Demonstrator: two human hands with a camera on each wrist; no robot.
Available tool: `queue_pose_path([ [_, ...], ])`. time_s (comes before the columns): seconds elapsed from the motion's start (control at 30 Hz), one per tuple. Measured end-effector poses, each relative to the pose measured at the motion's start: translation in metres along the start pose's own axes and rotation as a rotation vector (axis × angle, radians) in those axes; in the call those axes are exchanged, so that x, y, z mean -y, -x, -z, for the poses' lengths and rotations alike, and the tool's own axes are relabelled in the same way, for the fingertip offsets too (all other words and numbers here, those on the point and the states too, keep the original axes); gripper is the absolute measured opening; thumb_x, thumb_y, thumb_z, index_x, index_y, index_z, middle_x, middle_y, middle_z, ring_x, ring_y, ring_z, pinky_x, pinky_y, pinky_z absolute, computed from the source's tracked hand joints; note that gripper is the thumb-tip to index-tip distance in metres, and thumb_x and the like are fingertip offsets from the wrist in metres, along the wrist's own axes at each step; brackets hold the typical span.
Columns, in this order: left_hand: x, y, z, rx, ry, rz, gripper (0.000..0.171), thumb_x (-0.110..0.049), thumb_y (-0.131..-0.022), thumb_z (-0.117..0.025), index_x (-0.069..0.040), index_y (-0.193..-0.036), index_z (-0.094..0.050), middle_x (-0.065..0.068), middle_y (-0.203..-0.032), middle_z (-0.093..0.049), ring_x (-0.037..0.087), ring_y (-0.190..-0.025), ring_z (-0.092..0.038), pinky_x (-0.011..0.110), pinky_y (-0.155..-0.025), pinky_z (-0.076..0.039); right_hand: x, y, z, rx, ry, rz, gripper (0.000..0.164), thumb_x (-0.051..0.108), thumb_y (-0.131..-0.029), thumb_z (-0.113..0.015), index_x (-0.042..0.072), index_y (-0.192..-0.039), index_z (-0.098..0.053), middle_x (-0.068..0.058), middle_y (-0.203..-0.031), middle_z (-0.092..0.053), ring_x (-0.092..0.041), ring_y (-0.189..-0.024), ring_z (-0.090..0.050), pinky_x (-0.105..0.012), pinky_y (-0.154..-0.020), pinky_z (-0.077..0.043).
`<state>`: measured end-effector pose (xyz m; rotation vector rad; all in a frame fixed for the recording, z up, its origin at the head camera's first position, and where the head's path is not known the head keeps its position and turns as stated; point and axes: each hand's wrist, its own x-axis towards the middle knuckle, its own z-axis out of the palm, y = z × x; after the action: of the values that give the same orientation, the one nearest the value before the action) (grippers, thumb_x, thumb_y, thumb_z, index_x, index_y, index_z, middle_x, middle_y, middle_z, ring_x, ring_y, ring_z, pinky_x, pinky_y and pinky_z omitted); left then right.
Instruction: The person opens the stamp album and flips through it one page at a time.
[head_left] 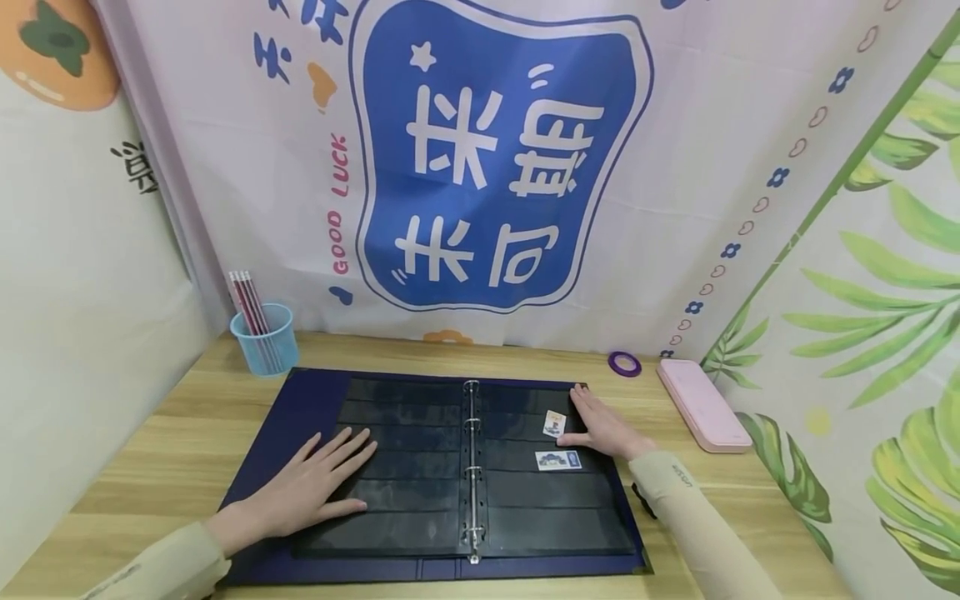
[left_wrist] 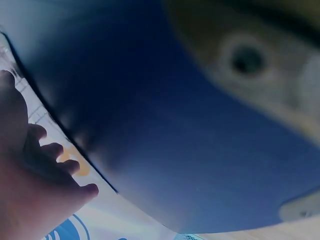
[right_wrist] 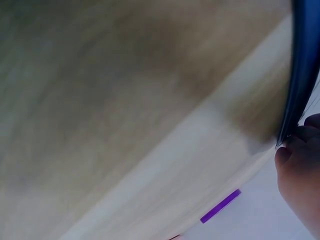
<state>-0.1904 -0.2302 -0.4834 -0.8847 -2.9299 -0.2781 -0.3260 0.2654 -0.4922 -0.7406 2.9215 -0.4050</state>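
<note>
A dark blue ring album [head_left: 258, 446] lies spread on the wooden table, its black pocket pages [head_left: 408, 462] joined by metal rings [head_left: 472, 450]. My left hand [head_left: 315, 483] rests on the left page with its fingers spread. At the upper right edge of the right page is my right hand [head_left: 606, 425], fingers extended and thumb pointing inward. Its thumb tip is right at the lower edge of a small orange-and-white stamp [head_left: 554, 423], which sits tilted. Just below that, a wider blue-and-white stamp [head_left: 558, 461] lies across a pocket row.
Behind the album at left stands a blue cup [head_left: 268, 346] holding several pencils [head_left: 251, 304]. A purple ring-shaped roll [head_left: 624, 363] lies at the back right, near a pink case [head_left: 703, 406]. Printed cloth [head_left: 300, 208] hangs behind the table [head_left: 127, 475].
</note>
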Motion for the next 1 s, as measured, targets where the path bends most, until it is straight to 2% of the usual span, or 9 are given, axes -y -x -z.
queue_pose_path([
  [0.13, 0.003, 0.001, -0.004, 0.013, -0.011, -0.006, 0.079, -0.069, -0.093, -0.045, -0.02, -0.154, -0.038, 0.01, -0.161, -0.035, 0.037, -0.147, -0.035, 0.068, -0.113, -0.026, 0.002, 0.0, 0.0, 0.0, 0.003, 0.007, 0.103, 0.055, -0.088, -0.067, -0.013, -0.152, -0.022, -0.034, -0.16, -0.018, -0.047, -0.15, -0.02, -0.058, -0.12, -0.024],
  [0.33, 0.004, 0.001, -0.005, -0.008, -0.035, -0.02, 0.078, -0.069, -0.093, -0.045, -0.02, -0.153, -0.039, 0.01, -0.16, -0.037, 0.036, -0.146, -0.038, 0.067, -0.113, -0.028, 0.003, 0.002, -0.001, 0.007, 0.004, 0.0, 0.102, 0.053, -0.09, -0.065, -0.012, -0.153, -0.019, -0.032, -0.161, -0.016, -0.046, -0.151, -0.019, -0.058, -0.121, -0.023],
  [0.7, 0.003, -0.001, -0.005, 0.011, -0.019, -0.01, 0.078, -0.069, -0.093, -0.044, -0.02, -0.153, -0.039, 0.01, -0.161, -0.036, 0.037, -0.146, -0.037, 0.069, -0.112, -0.027, 0.005, 0.004, -0.002, 0.006, -0.039, 0.002, 0.098, 0.051, -0.093, -0.064, -0.009, -0.154, -0.016, -0.03, -0.162, -0.016, -0.045, -0.151, -0.018, -0.058, -0.122, -0.022],
  [0.83, 0.003, 0.0, -0.005, 0.001, -0.03, -0.011, 0.078, -0.069, -0.093, -0.045, -0.019, -0.153, -0.04, 0.01, -0.16, -0.036, 0.037, -0.146, -0.038, 0.069, -0.112, -0.028, 0.008, 0.004, 0.0, 0.003, -0.062, 0.008, 0.098, 0.05, -0.092, -0.065, -0.008, -0.155, -0.017, -0.029, -0.162, -0.018, -0.045, -0.15, -0.021, -0.058, -0.121, -0.024],
  [1.0, 0.004, 0.0, -0.006, 0.01, -0.023, -0.009, 0.078, -0.068, -0.093, -0.045, -0.019, -0.154, -0.039, 0.01, -0.161, -0.036, 0.037, -0.146, -0.037, 0.069, -0.112, -0.027, 0.011, 0.005, 0.003, -0.015, -0.087, -0.039, 0.105, 0.055, -0.085, -0.07, -0.002, -0.157, -0.02, -0.026, -0.161, -0.026, -0.044, -0.148, -0.028, -0.057, -0.119, -0.028],
])
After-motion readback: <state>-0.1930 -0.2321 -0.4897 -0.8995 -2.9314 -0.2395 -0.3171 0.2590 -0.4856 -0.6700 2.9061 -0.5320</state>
